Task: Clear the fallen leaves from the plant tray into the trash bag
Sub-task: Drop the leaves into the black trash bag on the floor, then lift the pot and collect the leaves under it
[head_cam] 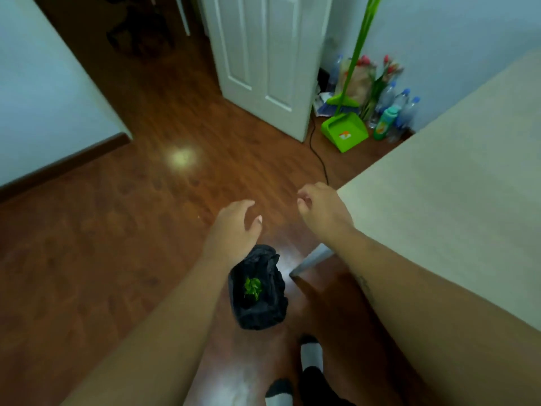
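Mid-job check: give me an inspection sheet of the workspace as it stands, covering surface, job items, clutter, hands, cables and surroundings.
Surface: pale table at right, visible part bare; plant tray not in view.
Job's things: black trash bag stands open on the wooden floor by the table leg; green leaves lie inside it.
Clutter: green dustpan and broom, plastic bottles, a green bottle and flowers in the far corner.
Hands: left hand open, empty, above the bag; right hand loosely curled, nothing seen in it.
Cables: black cable runs across the floor from the corner toward the table.
Surroundings: white door, pale walls, socked feet at bottom.
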Demonstrator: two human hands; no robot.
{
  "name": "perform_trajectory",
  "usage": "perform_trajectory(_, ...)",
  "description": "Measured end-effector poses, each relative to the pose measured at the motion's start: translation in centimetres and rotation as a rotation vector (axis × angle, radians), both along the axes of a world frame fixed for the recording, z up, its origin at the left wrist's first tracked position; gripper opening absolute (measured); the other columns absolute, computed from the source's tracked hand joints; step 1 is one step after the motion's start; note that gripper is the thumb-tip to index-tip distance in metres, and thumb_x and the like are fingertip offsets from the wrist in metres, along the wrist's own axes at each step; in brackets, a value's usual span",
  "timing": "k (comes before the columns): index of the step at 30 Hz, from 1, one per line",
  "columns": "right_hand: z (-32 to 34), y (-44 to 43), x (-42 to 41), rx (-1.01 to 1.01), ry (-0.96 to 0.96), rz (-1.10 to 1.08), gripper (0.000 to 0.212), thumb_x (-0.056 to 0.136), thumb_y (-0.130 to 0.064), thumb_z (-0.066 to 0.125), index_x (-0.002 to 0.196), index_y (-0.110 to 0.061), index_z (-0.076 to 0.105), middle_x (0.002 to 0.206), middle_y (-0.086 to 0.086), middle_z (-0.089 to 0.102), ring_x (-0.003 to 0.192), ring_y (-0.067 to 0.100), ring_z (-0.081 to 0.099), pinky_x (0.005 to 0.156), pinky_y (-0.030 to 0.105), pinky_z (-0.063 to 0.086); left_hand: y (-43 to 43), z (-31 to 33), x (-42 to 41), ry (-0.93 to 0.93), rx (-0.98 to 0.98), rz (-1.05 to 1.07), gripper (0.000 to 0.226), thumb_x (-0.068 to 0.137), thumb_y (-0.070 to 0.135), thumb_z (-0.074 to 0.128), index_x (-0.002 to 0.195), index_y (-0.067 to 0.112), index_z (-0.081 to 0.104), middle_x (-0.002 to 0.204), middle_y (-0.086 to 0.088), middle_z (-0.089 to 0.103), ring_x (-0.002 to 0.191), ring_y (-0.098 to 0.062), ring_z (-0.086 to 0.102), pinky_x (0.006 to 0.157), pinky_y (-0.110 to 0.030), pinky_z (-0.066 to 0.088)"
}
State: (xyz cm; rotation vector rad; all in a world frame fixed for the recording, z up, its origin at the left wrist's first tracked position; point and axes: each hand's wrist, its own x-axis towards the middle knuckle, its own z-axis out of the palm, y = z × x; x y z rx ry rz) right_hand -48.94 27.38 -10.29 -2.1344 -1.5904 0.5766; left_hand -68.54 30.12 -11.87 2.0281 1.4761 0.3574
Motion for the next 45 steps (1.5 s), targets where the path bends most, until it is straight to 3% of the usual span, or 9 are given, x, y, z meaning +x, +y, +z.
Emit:
perform_trajectory(5,3.7,-5.6,5.3,0.021,-0.243,-0.134,0.054,0.091,-0.036,0.051,0.142,-0.022,0.041,0.149,0.011,0.037,0.139,0.031,0.028,0.114,0.042,0.027,-0.7,4.5,5.4,0.136,0.177,-0.240,0.067,0.090,0.051,0.045,0.149,0.029,0.023,0.160,0.004,0.019,0.146,-0.020,0.016,0.116,-0.042,0.027)
perform_trajectory(7,4.7,-8.4,7.9,-0.016,-0.296,-0.212,0.061,0.091,-0.042,0.049,0.147,-0.026,0.030,0.155,0.010,0.026,0.144,0.034,0.017,0.118,0.044,0.018,-1.6,5.5,8.1,0.163,0.229,-0.341,0.070,0.089,0.053,0.046,0.151,0.030,0.020,0.162,0.003,0.015,0.146,-0.023,0.016,0.117,-0.041,0.024)
perform_trajectory(11,6.0,-14.5,13.5,-0.049,-0.310,-0.397,0.066,0.090,-0.045,0.047,0.149,-0.028,0.021,0.158,0.009,0.017,0.146,0.035,0.010,0.119,0.045,0.014,-4.1,7.1,14.9,0.172,0.278,-0.539,0.076,0.087,0.052,0.049,0.151,0.025,0.019,0.162,-0.003,0.016,0.145,-0.027,0.019,0.119,-0.040,0.020)
perform_trajectory(16,6.4,-23.1,20.5,-0.043,-0.301,-0.612,0.064,0.091,-0.044,0.047,0.148,-0.030,0.022,0.159,0.006,0.015,0.147,0.032,0.009,0.119,0.045,0.016,-9.0,7.7,24.3,0.160,0.356,-0.741,0.082,0.079,0.059,0.036,0.149,0.016,0.029,0.158,-0.011,0.025,0.142,-0.030,0.027,0.117,-0.037,0.020)
perform_trajectory(23,5.3,-34.5,29.6,-0.034,-0.307,-0.900,0.061,0.083,-0.040,0.055,0.140,-0.026,0.036,0.145,0.004,0.034,0.136,0.030,0.028,0.109,0.044,0.032,-16.1,6.5,36.6,0.174,0.276,-0.946,0.081,0.086,0.057,0.050,0.152,0.027,0.013,0.163,0.002,0.008,0.147,-0.022,0.013,0.117,-0.036,0.021)
perform_trajectory(28,3.1,-40.6,34.1,0.048,-0.282,-1.067,0.059,0.078,-0.036,0.066,0.131,-0.026,0.043,0.146,0.007,0.035,0.128,0.032,0.034,0.104,0.044,0.037,-20.6,5.1,43.9,0.191,0.241,-1.046,0.085,0.083,0.056,0.054,0.152,0.028,0.013,0.163,0.002,0.009,0.147,-0.020,0.014,0.117,-0.035,0.023)
perform_trajectory(34,0.8,-43.0,39.6,0.108,-0.229,-1.116,0.067,0.075,-0.039,0.070,0.136,-0.033,0.042,0.154,0.015,0.019,0.136,0.036,0.026,0.107,0.047,0.038,-23.5,3.3,51.4,0.225,0.220,-1.114,0.093,0.076,0.062,0.059,0.151,0.030,0.014,0.163,0.002,0.006,0.146,-0.023,0.016,0.117,-0.037,0.024)
perform_trajectory(38,-0.5,-43.4,41.6,0.144,-0.169,-1.087,0.071,0.075,-0.042,0.072,0.139,-0.036,0.040,0.157,0.013,0.011,0.135,0.036,0.025,0.104,0.046,0.040,-23.9,2.2,54.3,0.284,0.200,-1.178,0.109,0.060,0.074,0.054,0.151,0.037,0.008,0.163,0.001,0.001,0.146,-0.027,0.013,0.116,-0.041,0.024)
perform_trajectory(45,-1.1,-42.6,43.2,0.187,-0.181,-1.019,0.064,0.073,-0.048,0.072,0.131,-0.038,0.047,0.156,0.009,0.015,0.138,0.034,0.024,0.098,0.046,0.045,-23.7,1.2,56.7,0.348,0.247,-1.225,0.108,0.056,0.075,0.048,0.150,0.033,0.016,0.162,-0.001,0.012,0.145,-0.027,0.015,0.116,-0.040,0.027)
